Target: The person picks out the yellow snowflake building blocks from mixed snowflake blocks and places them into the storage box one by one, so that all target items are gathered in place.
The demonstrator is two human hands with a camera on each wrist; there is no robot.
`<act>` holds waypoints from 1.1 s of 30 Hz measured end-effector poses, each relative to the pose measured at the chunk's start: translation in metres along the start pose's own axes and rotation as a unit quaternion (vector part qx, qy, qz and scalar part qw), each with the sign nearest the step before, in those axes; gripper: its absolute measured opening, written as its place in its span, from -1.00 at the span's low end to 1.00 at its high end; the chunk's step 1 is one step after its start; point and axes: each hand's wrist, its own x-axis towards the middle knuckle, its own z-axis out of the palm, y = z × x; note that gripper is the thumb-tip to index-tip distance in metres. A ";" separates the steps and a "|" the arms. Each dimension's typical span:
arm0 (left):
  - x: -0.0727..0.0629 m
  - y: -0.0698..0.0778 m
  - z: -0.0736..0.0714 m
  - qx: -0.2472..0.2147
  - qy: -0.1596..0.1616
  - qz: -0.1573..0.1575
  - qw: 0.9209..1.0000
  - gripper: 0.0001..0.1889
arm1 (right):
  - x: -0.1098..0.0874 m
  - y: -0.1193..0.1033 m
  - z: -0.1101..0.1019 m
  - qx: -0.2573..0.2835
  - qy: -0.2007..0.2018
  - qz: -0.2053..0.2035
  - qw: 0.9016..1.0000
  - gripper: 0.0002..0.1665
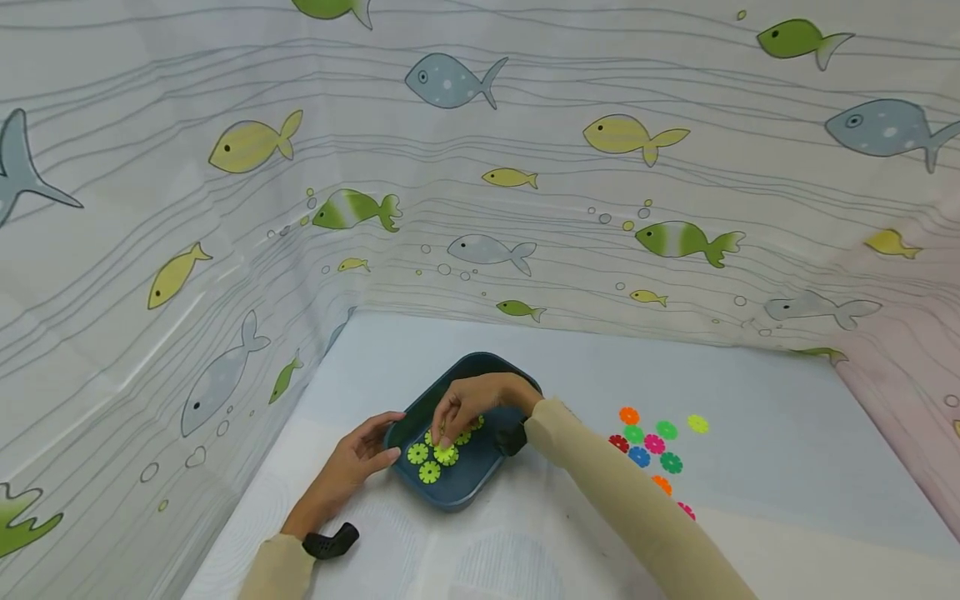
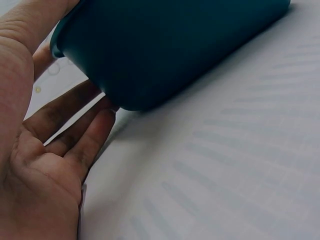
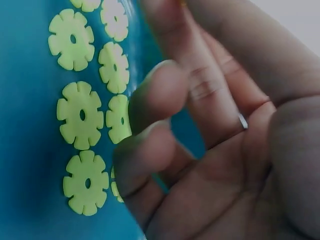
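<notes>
A dark blue-green tray [image 1: 465, 492] with rounded corners stands on the pale table. My left hand [image 1: 355, 457] holds it at the left corner, thumb at the rim. In the left wrist view, fingers [image 2: 95, 135] touch the tray's outer wall [image 2: 165, 55] near its base. Several notched yellow-green interlocking discs [image 3: 81, 115] lie flat inside, each with a slot in its middle. My right hand [image 1: 472, 404] reaches in from the right, fingers curled, and pinches a brighter yellow-green disc [image 1: 446, 456] above the others. Its thumb and index fingertips are cut off in the right wrist view.
Right of the tray lie several loose discs: orange [image 1: 628, 415], pink [image 1: 654, 443], blue [image 1: 639, 456], green [image 1: 671, 462] and one yellow [image 1: 697, 424]. My right forearm passes in front of some. Fish-patterned sheeting [image 1: 480, 283] encloses the table at the back and sides.
</notes>
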 end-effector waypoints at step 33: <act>0.003 0.011 -0.004 -0.011 0.000 -0.015 1.000 -0.41 | 0.013 -0.021 0.027 -0.097 -0.049 0.067 0.992 -0.95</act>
